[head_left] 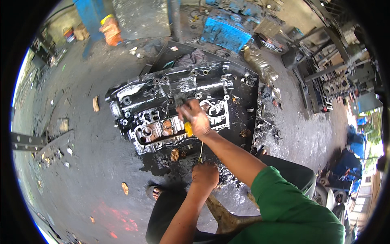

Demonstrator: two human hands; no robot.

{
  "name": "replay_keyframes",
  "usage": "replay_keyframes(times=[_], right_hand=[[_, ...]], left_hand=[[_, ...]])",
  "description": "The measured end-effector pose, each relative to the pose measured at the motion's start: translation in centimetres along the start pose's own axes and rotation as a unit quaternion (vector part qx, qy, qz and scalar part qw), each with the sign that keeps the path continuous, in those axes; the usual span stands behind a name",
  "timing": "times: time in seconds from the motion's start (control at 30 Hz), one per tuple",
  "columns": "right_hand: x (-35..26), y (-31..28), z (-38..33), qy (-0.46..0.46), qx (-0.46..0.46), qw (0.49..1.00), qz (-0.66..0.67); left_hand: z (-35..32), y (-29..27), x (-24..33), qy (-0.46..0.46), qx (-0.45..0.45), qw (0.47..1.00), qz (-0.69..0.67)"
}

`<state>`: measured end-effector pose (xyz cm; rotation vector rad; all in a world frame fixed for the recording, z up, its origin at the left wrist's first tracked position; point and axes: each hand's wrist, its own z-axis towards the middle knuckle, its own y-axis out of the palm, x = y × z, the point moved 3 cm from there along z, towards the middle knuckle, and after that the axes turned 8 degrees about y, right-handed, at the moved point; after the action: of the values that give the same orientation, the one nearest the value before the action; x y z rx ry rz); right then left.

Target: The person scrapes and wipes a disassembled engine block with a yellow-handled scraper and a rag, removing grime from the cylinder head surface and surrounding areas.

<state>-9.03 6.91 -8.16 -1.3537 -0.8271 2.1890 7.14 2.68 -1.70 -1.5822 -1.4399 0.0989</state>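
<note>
Fisheye view from above, machine shop floor. Engine casting [161, 99] lay across a black tray [245, 116], oily and glossy on its far half, barer silver on its near half with open round bores. Right hand [196, 118] was over the casting, a little right of its middle, fingers pointing away from the body. A dark lump [180, 99] showed at the fingertips, above the casting; hand blurred, so could not tell whether the grip was closed on it. Yellow piece [188, 129] showed just beside the palm, over the silver half. Left hand [205, 175] sat lower, short of the casting's near edge, curled into a fist, apparently around the lower end of a thin metal rod [201, 152] that rose toward the right wrist. Dry leaf [174, 154] lay near that edge. Crumpled cloth [191, 57] lay beyond the far side.
</note>
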Motion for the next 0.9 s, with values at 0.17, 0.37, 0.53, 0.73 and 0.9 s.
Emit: replay_keyframes(times=[0.17, 0.37, 0.53, 0.73, 0.9], right_hand=[[-0.4, -1.0, -1.1, 0.063, 0.154, 0.978, -0.122], [-0.4, 0.2, -0.5, 0.201, 0.193, 0.96, 0.037], [-0.5, -0.7, -0.6, 0.24, 0.0, 0.97, 0.024], [6.7, -9.5, -12.1, 0.189, 0.054, 0.98, -0.022], [21.4, -11.5, -23.3, 0.468, 0.051, 0.868, -0.159]], left_hand=[[0.5, 0.7, 0.7, -0.003, -0.036, 0.999, 0.008], [1.4, 1.9, 0.3, -0.025, -0.079, 0.997, 0.011], [1.7, 3.2, -0.3, -0.017, -0.088, 0.995, 0.054], [2.3, 4.4, -0.3, -0.002, -0.094, 0.993, 0.074], [2.7, 4.7, 1.1, 0.005, -0.062, 0.996, 0.069]])
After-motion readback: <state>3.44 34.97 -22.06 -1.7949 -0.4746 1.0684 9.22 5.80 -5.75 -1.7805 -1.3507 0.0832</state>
